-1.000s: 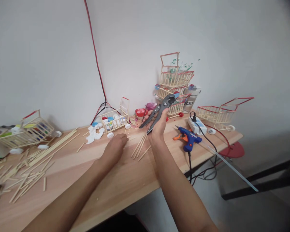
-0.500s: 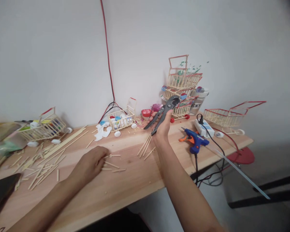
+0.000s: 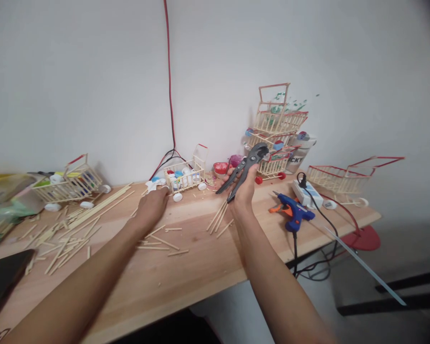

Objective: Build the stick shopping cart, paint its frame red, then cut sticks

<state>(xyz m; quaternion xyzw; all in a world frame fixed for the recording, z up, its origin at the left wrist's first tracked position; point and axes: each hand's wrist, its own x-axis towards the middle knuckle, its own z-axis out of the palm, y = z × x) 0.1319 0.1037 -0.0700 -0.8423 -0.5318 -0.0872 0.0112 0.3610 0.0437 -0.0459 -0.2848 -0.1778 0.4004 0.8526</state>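
My right hand (image 3: 245, 188) is closed round a dark grey pipe cutter (image 3: 244, 169), holding it above the table with its jaw pointing up and away. Below it, several thin wooden sticks (image 3: 218, 219) lie together. My left hand (image 3: 154, 206) reaches to the crumpled white tissue (image 3: 153, 184), close to a small stick-built cart (image 3: 186, 177) with white wheels and bottle caps in it. The left fingers are mostly hidden behind the back of the hand. Short cut sticks (image 3: 165, 242) lie beside the left forearm.
A blue glue gun (image 3: 293, 210) and a white power strip (image 3: 306, 193) lie at right. Stacked stick carts (image 3: 277, 129) stand at the back; another cart (image 3: 338, 177) is at far right. Loose sticks (image 3: 68, 243) and a loaded cart (image 3: 69, 187) occupy the left. A red bowl (image 3: 221, 168) stands behind.
My left hand has moved forward from the short sticks to the white tissue by the middle cart. My right hand still holds the pipe cutter; the view has shifted slightly left.
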